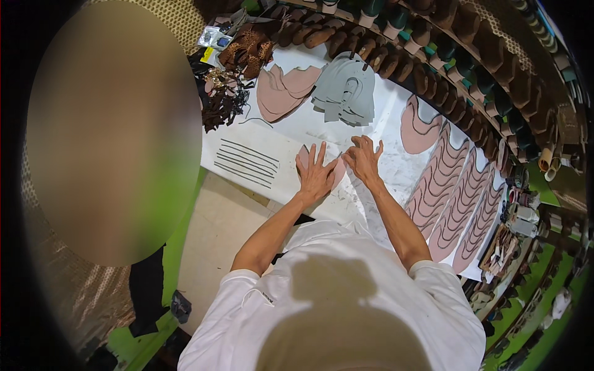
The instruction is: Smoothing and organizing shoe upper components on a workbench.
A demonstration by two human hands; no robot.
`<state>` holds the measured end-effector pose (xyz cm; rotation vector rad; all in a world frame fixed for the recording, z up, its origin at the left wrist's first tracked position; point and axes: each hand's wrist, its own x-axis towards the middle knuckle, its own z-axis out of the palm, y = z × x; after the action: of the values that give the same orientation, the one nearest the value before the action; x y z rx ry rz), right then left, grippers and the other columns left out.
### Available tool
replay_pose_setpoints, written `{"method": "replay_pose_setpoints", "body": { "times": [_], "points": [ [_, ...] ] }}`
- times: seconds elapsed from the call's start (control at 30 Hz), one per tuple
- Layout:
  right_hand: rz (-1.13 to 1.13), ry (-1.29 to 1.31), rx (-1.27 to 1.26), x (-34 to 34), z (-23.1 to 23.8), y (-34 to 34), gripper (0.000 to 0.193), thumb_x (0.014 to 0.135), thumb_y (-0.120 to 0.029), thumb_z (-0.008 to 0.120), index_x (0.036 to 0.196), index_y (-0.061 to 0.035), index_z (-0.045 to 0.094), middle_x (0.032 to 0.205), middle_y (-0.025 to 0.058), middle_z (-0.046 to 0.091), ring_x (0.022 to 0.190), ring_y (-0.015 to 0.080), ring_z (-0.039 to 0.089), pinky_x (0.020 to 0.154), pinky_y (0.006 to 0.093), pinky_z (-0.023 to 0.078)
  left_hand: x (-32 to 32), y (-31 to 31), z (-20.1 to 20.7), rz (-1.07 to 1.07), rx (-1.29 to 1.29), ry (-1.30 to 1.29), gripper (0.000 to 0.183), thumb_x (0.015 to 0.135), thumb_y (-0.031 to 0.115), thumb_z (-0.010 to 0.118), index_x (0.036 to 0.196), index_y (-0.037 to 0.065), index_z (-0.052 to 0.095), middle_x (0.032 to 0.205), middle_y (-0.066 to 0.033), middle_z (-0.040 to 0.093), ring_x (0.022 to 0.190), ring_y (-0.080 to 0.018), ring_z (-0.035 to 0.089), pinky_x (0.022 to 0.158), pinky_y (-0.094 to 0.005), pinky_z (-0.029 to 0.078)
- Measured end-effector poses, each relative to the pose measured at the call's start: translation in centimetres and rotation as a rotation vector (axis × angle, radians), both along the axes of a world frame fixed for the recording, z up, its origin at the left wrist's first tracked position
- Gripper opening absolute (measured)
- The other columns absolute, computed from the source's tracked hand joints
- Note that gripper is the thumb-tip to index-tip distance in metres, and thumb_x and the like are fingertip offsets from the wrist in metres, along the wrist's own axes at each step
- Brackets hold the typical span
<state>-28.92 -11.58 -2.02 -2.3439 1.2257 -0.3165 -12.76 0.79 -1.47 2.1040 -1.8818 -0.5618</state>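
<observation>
A pink shoe-upper piece [339,174] lies on the white-topped table in front of me, mostly covered by my hands. My left hand [317,175] rests flat on it with the fingers spread. Beside its right edge is my right hand [365,162], its fingers bent and apart, the fingertips at or close to that edge. Whether something thin is under those fingertips cannot be made out. To the left, several dark narrow strips [246,163] lie in near-parallel lines. Pink pieces with dark curved edges [436,179] overlap in rows on the right.
Beyond my hands are a stack of pink pieces [286,93] and a pile of grey-blue pieces [346,93]. Brown scraps [247,51] heap at the far left. Wooden shoe lasts [402,67] line racks along the far and right sides. A large blurred oval hides the left.
</observation>
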Motion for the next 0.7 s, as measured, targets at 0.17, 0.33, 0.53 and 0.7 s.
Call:
{"method": "replay_pose_setpoints", "body": {
  "times": [0.17, 0.33, 0.53, 0.7],
  "points": [
    [-0.047, -0.123, -0.086, 0.0, -1.0, -0.2, 0.013, 0.090, -0.028, 0.077, 0.094, -0.0160, 0.081, 0.144, 0.0080, 0.057, 0.144, 0.0357, 0.041, 0.119, 0.0713, 0.010, 0.0, -0.1, 0.0, 0.003, -0.025, 0.024, 0.046, 0.090, 0.021, 0.066, 0.135, 0.026, 0.071, 0.175, -0.0161, 0.016, 0.159, -0.0432, 0.012, 0.113, -0.0797, 0.006],
    [0.085, -0.037, -0.095, 0.2, 0.0, -0.5, 0.015, 0.090, -0.022, 0.078, 0.103, -0.0184, 0.082, 0.147, 0.0084, 0.056, 0.145, 0.0346, 0.040, 0.122, 0.0646, 0.015, 0.1, 0.1, -0.2, -0.003, -0.041, 0.002, 0.045, 0.090, 0.021, 0.066, 0.135, 0.025, 0.071, 0.175, -0.0164, 0.018, 0.159, -0.0433, 0.013, 0.113, -0.0801, 0.007],
    [0.187, 0.009, -0.063, 0.3, 0.5, -1.3, 0.010, 0.089, -0.020, 0.078, 0.098, -0.0161, 0.079, 0.147, 0.0086, 0.055, 0.146, 0.0348, 0.039, 0.121, 0.0665, 0.016, 0.1, -0.2, -0.1, -0.028, -0.033, -0.042, 0.044, 0.092, 0.027, 0.066, 0.136, 0.025, 0.071, 0.174, -0.0167, 0.019, 0.158, -0.0433, 0.015, 0.112, -0.0810, 0.008],
    [0.210, -0.029, -0.040, 0.4, 0.0, -1.9, 0.010, 0.090, -0.021, 0.075, 0.096, -0.0133, 0.076, 0.148, 0.0091, 0.053, 0.148, 0.0353, 0.037, 0.121, 0.0685, 0.014, -0.1, -0.2, -0.2, -0.018, -0.038, -0.053, 0.044, 0.092, 0.027, 0.066, 0.136, 0.026, 0.070, 0.174, -0.0163, 0.020, 0.158, -0.0430, 0.015, 0.112, -0.0808, 0.008]
  ]
}}
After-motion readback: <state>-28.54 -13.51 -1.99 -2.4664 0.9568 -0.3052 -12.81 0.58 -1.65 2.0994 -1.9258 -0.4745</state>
